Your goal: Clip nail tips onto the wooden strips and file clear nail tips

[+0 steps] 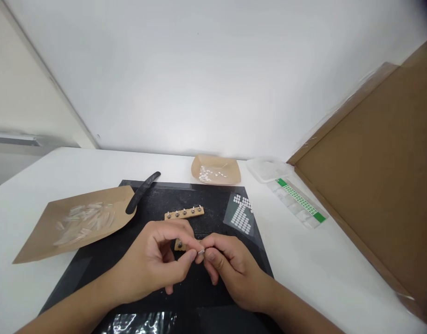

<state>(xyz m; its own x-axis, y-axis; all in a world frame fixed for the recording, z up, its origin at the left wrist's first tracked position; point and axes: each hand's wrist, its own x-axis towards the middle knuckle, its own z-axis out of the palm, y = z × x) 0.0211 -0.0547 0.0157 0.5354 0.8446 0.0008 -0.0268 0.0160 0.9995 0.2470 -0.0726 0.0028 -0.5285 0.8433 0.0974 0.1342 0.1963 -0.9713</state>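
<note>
My left hand (158,260) and my right hand (234,269) meet over a black mat (137,297). Pinched between the thumb and forefinger of each is a small light-coloured piece (201,252), too small to make out fully. Just behind my fingers a short wooden strip (179,246) with a round metal fitting is partly hidden by my left hand. Farther back lies a wooden strip (184,213) bearing several metal fittings with small white tips. On the mat's right side is a sheet of small white stickers (240,214).
A large cardboard tray (49,232) of clear strips stands left, with a black nail file (143,192) on its edge. A smaller tray (216,162) holds white bits at the back. Right are a green-labelled plastic pack (300,202), a clear container (265,170) and a brown cardboard panel (377,176).
</note>
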